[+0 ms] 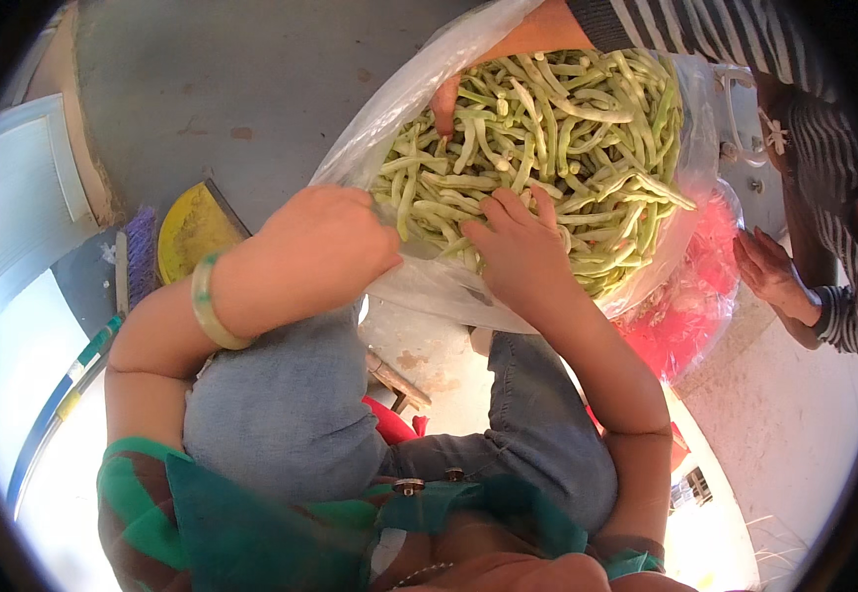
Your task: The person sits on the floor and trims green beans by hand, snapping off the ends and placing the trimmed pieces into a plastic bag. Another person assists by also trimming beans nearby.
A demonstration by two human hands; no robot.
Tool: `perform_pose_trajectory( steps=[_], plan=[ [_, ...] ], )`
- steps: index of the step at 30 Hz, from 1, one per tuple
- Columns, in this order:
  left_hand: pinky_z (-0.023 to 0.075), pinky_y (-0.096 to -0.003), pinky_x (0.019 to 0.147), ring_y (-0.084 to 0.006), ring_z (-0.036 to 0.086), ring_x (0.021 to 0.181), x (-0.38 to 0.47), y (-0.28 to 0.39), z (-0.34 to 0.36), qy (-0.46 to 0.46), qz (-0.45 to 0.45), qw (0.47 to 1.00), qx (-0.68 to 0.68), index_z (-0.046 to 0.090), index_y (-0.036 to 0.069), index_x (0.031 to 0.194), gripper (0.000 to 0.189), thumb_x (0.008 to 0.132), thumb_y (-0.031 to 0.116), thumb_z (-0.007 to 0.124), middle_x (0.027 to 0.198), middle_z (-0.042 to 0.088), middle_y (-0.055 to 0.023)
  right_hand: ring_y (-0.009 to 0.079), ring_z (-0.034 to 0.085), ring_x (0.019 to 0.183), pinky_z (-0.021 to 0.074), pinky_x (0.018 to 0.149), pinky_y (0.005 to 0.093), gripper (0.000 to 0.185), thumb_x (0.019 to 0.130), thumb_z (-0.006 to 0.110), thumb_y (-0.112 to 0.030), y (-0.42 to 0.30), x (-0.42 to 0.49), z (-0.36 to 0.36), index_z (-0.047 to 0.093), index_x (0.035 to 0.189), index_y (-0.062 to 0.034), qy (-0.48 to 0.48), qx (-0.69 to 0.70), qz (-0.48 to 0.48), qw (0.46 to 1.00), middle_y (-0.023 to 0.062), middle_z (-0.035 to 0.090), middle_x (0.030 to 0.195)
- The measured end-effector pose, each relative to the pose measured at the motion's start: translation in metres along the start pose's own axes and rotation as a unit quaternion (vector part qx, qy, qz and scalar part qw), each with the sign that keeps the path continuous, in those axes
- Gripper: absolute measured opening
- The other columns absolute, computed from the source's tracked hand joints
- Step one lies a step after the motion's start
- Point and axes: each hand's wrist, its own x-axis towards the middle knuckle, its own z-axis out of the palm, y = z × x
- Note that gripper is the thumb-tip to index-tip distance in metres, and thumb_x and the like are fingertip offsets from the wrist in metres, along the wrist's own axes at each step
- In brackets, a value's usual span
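Note:
A large clear plastic bag [443,288] full of green bean pods [584,148] lies open in front of me. At the bag's near left edge is my left hand [318,248], its fingers closed on the rim of the plastic; a pale green bangle circles that wrist. My right hand [521,244] rests palm down on the near side of the pods, fingers spread and slightly bent. Whether a pod is pinched under its fingertips cannot be seen.
Another person in striped sleeves [665,29] reaches one hand into the bag's far left; their other hand [776,274] is at the right. A red plastic bag [688,311] sits beside the pods. On the left are a yellow dustpan [195,229] and a purple-bristled broom [141,255].

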Motion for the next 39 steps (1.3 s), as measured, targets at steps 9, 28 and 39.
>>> perform_pose_trajectory(
  steps=[9,28,39],
  plan=[
    [0.0447,-0.0361,0.063,-0.0215,0.055,0.07,0.02,0.01,-0.005,0.186,0.246,0.949,-0.073,0.052,0.011,0.065,0.027,0.073,0.026,0.072,0.064,0.052,-0.0017,0.0282,0.055,0.12,0.0346,0.11,0.0459,0.024,0.086,0.058,-0.016,-0.026,0.034,0.018,0.071,0.105,-0.0097,0.056,0.202,-0.2,0.957,0.0095,0.063,0.117],
    [0.0404,-0.0314,0.059,-0.0185,0.051,0.066,0.005,0.003,-0.014,0.171,0.233,0.957,0.006,0.049,0.013,0.066,0.029,0.073,0.027,0.073,0.062,0.048,0.0002,0.0382,0.047,0.134,0.0331,0.099,0.0763,0.052,0.082,0.074,-0.03,-0.028,0.098,0.01,0.063,0.133,-0.0219,-0.192,-0.163,0.129,0.959,0.0038,0.049,0.142],
    [0.042,-0.034,0.059,-0.0202,0.053,0.067,-0.007,-0.016,-0.004,0.198,0.189,0.961,-0.032,0.052,0.01,0.067,0.028,0.077,0.028,0.072,0.062,0.049,-0.0007,0.0339,0.052,0.117,0.0401,0.1,0.0538,0.055,0.075,0.078,-0.032,-0.007,0.015,-0.065,0.062,0.126,-0.0195,-0.071,-0.06,0.208,0.974,0.0056,0.05,0.132]
  ],
)
